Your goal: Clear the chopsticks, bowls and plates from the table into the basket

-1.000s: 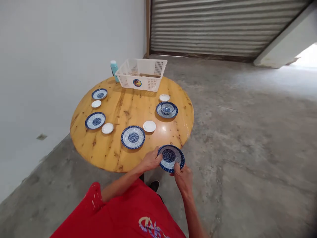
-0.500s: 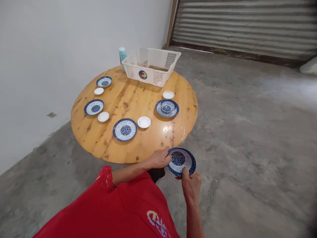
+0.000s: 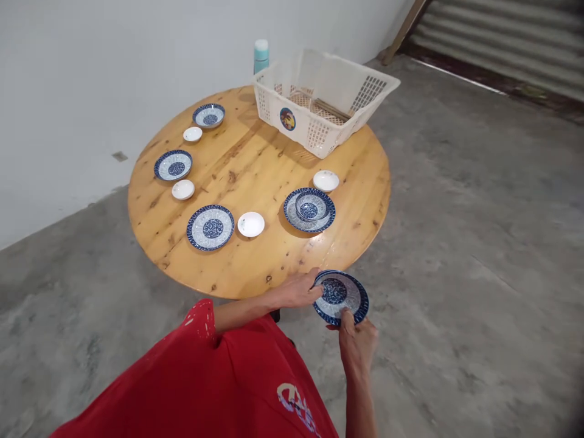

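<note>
A blue-and-white plate point(image 3: 352, 293) is held out just past the near right edge of the table. My left hand point(image 3: 298, 288) grips its left rim, thumb on top. From below right, my right hand point(image 3: 358, 342) pinches the near rim with the thumb over the edge. A second rim line shows on it, but I cannot tell whether another dish is stacked there. Nearest on the table is a patterned plate point(image 3: 292, 218) with a small blue-and-white bowl point(image 3: 312, 207) on it. A white saucer point(image 3: 325, 180) lies just behind that plate.
Around the round wooden table point(image 3: 237, 267), more blue-patterned plates point(image 3: 198, 228) lie beside small white dishes point(image 3: 251, 225). A white plastic basket point(image 3: 314, 137) with chopsticks inside stands at the back, near a light-blue bottle point(image 3: 261, 58). Concrete floor point(image 3: 456, 243) extends to the right.
My view has moved nearer the table and turned, so the basket looks larger and table items have shifted. Both hands keep the same hold on the plate.
</note>
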Available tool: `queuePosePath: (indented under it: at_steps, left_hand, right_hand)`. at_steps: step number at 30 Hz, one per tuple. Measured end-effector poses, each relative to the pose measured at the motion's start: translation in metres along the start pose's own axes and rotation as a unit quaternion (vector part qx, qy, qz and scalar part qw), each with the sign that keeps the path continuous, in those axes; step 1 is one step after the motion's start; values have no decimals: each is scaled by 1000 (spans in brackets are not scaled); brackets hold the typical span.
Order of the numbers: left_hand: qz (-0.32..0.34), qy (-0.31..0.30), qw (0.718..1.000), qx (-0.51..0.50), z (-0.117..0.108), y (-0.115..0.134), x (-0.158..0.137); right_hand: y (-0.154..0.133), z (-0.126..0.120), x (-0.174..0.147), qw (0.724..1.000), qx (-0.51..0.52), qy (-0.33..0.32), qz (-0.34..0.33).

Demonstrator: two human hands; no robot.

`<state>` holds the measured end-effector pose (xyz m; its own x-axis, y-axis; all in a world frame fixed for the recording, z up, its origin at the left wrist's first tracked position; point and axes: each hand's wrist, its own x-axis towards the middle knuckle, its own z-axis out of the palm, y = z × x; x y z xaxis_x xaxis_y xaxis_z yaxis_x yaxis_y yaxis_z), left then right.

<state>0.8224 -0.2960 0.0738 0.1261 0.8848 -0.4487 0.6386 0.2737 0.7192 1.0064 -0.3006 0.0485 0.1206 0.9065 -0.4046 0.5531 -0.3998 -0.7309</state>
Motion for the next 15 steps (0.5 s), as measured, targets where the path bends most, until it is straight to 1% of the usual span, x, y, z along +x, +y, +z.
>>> queuePosePath:
  at_steps: [4, 7, 9, 11, 15]
  left_hand:
    - [-10, 31, 999, 6, -18, 17, 18]
    - [-26, 69, 997, 5, -37, 24, 28]
    - [-46, 101, 994, 4, -50, 25, 35]
    - [-73, 130, 989, 2, -62, 25, 45]
    - [-123, 182, 976, 5, -83, 22, 70]
  right_hand:
    - [-21, -11, 30, 1000, 4, -24, -19]
    - [-44, -11, 59, 996, -8, -40, -79]
    - [-62, -8, 82, 989, -42, -45, -131]
    - [-84, -3, 104, 981, -69, -62, -167]
    - [-126, 10, 147, 965, -108, -128, -201]
